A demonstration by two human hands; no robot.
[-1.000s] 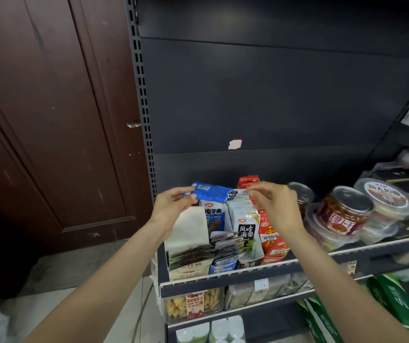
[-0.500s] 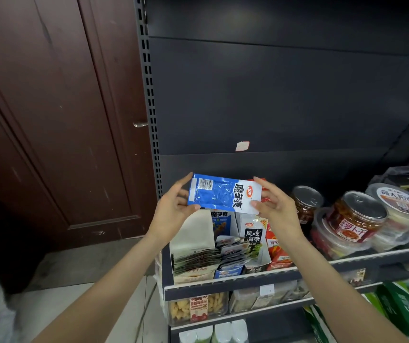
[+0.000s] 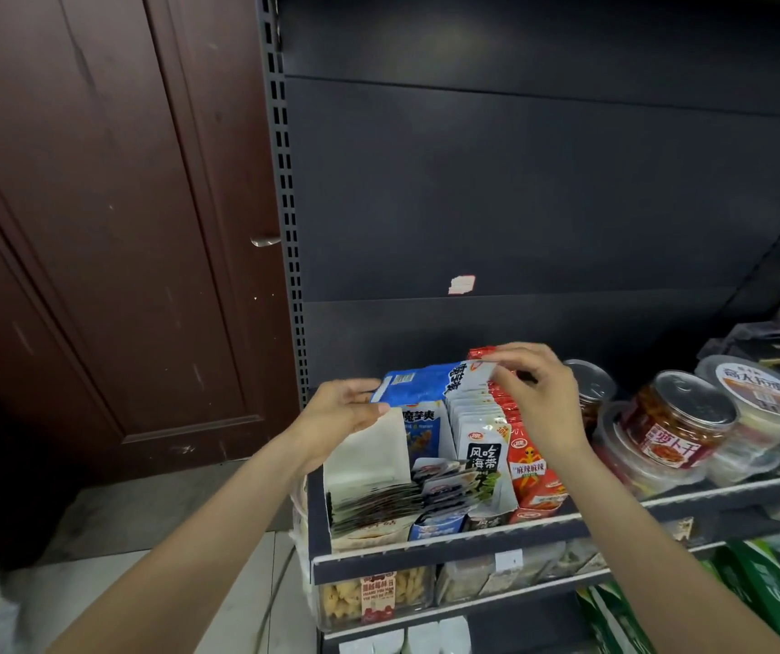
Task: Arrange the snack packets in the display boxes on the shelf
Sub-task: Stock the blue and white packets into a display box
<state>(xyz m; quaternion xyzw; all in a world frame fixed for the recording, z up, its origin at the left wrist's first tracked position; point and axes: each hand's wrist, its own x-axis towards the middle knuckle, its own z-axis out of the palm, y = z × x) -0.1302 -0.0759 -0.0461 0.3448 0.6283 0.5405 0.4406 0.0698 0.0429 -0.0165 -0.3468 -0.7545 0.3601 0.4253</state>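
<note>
A blue and white snack packet (image 3: 425, 384) lies sideways just above the back of the display boxes. My left hand (image 3: 348, 408) pinches its left end and my right hand (image 3: 536, 389) pinches its right end. Below it stand a white display box (image 3: 369, 460) with dark packets, a blue display box (image 3: 425, 431) with loose packets at its front, a black and white seaweed box (image 3: 482, 455), and a red box (image 3: 529, 469). All sit at the left end of the dark shelf (image 3: 449, 545).
Clear tubs and jars of pickles (image 3: 676, 417) fill the shelf to the right. A lower shelf holds clear snack boxes (image 3: 378, 597). A brown door (image 3: 95, 228) and the floor lie to the left. The shelf's dark back panel (image 3: 520, 181) rises behind.
Both hands have lowered the blue packet from in front of the back panel down to the tops of the boxes, and it has tilted back.
</note>
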